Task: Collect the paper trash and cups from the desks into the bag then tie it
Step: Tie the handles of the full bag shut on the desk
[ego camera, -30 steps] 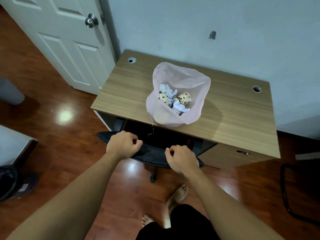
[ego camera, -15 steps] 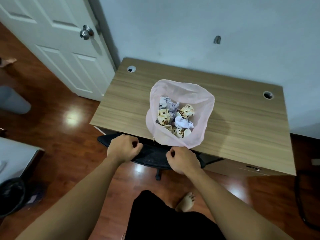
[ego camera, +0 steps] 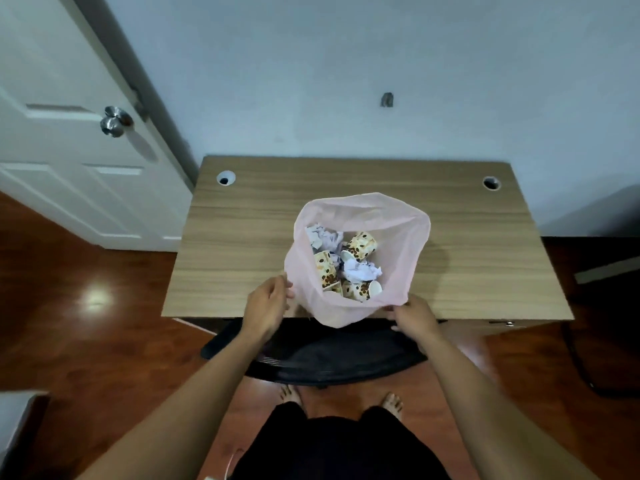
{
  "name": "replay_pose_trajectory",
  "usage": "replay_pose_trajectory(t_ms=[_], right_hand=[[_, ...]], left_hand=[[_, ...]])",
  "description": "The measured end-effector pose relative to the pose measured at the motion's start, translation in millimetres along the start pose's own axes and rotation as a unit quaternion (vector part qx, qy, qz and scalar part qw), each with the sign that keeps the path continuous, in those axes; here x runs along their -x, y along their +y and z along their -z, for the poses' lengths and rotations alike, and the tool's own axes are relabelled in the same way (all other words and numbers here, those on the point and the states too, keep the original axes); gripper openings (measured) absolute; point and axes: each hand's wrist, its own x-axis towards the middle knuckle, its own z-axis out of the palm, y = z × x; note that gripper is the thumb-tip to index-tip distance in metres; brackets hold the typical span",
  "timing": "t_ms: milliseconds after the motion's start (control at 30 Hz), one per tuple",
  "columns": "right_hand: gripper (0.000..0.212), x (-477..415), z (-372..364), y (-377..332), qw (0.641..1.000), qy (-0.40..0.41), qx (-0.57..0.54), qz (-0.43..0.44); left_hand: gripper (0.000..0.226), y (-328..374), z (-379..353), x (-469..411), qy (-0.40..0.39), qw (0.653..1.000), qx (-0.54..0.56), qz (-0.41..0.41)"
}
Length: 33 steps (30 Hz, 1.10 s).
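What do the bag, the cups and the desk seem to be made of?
Bag: thin plastic film, pale pink and half see-through; it creases softly. Cups: probably paper, matt cream with brown print; some look dented. Desk: wood-grain top, perhaps laminate, with a low sheen; the grain runs very evenly.

**Can't make out either grip**

The right hand (ego camera: 414, 317) is motion-blurred, fingertips (ego camera: 394, 309) smearing into the pink bag (ego camera: 408, 258) rim: pinching or touching, no clue. Same for the left hand (ego camera: 266, 306) fingertips (ego camera: 285, 289). Just past them, paper cups (ego camera: 362, 245) sit half buried under crumpled paper (ego camera: 358, 270).
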Motion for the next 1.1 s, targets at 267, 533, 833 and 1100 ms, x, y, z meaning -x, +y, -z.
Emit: replay_pose_trajectory(t_ms=[267, 533, 833, 1100], right_hand=[[0.072, 12.0, 32.0, -65.7, 0.985, 0.096, -0.141, 0.018], [0.034, 6.6, 42.1, -100.4, 0.978, 0.168, 0.111, 0.061], [0.025, 14.6, 120.1, -156.5, 0.969, 0.233, 0.020, 0.080], [0.037, 10.1, 110.8, -172.9, 0.981, 0.113, -0.142, 0.074]], left_hand=[[0.075, 102.1, 9.6, -50.8, -0.061, 0.995, -0.041, -0.073], [0.018, 124.6, 45.5, -105.5, -0.085, 0.970, -0.186, -0.130], [0.028, 194.0, 172.3, -138.5, -0.080, 0.995, -0.034, -0.056], [0.049, 191.1, 186.9, -127.0, -0.198, 0.972, 0.128, 0.001]])
